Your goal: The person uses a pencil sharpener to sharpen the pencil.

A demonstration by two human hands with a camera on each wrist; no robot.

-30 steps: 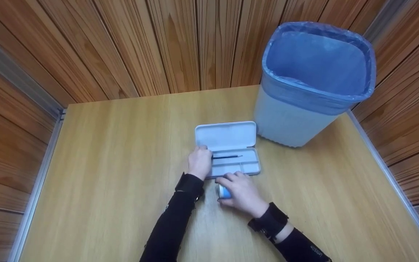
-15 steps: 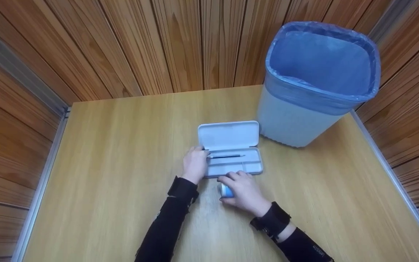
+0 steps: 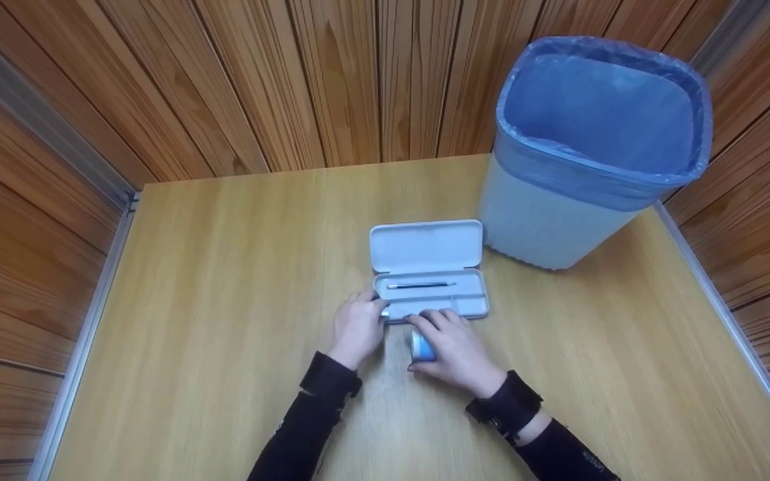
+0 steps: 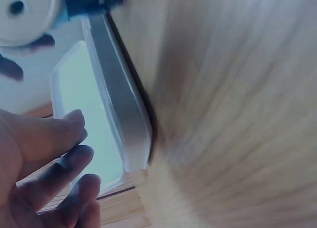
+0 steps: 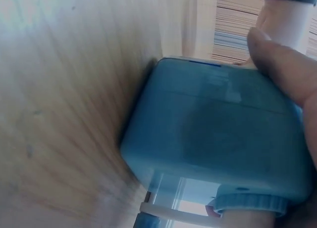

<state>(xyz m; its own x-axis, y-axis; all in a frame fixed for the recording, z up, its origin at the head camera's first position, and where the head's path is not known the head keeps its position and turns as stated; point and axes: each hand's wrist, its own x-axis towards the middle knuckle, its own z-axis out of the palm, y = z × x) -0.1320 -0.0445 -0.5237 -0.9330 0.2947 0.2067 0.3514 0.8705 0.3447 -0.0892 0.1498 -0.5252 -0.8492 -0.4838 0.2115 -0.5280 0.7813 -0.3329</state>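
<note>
The pencil case lies open on the table with its lid tipped back. A thin dark pencil rests in its rear compartment. At the case's front left corner is my left hand, fingers loosely bent; the left wrist view shows thumb and fingertips near each other, with nothing visible between them. My right hand grips a blue pencil sharpener standing on the table just in front of the case, thumb on one side. The sharpener's white round face with a dark hole shows in the left wrist view.
A tall pale bin with a blue liner stands right behind the case, close to its right edge. Wood-panelled walls enclose the table at the back and both sides.
My left hand has let go of the pencil's left end and drawn back toward me. The pencil stays in the case. My right hand keeps hold of the sharpener; the view has shifted slightly.
</note>
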